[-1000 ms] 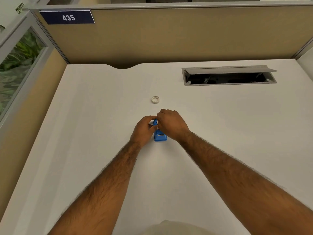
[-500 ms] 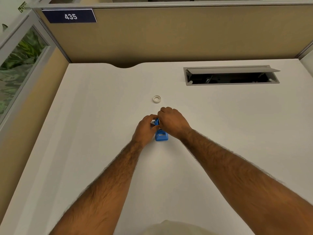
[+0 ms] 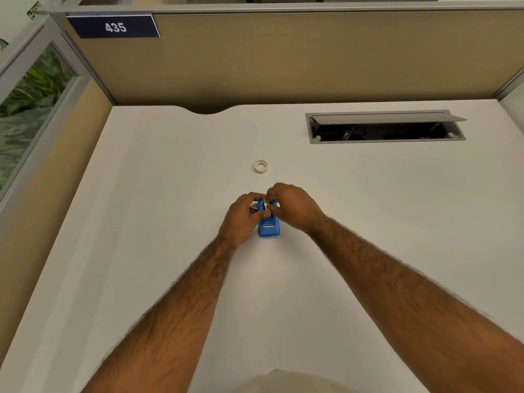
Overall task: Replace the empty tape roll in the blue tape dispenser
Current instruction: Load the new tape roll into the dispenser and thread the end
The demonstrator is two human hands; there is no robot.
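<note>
White table (image 3: 368,222) carries the blue tape dispenser (image 3: 268,227), long axis toward the person, left hand (image 3: 242,215) and right hand (image 3: 292,207) both gripping it, tape roll (image 3: 261,166) lying just beyond.

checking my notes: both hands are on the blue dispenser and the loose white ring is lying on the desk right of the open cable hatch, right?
Not quite. In the head view the white ring lies left of the cable hatch and nearer the person. Both hands, left and right, are on the blue dispenser.
</note>
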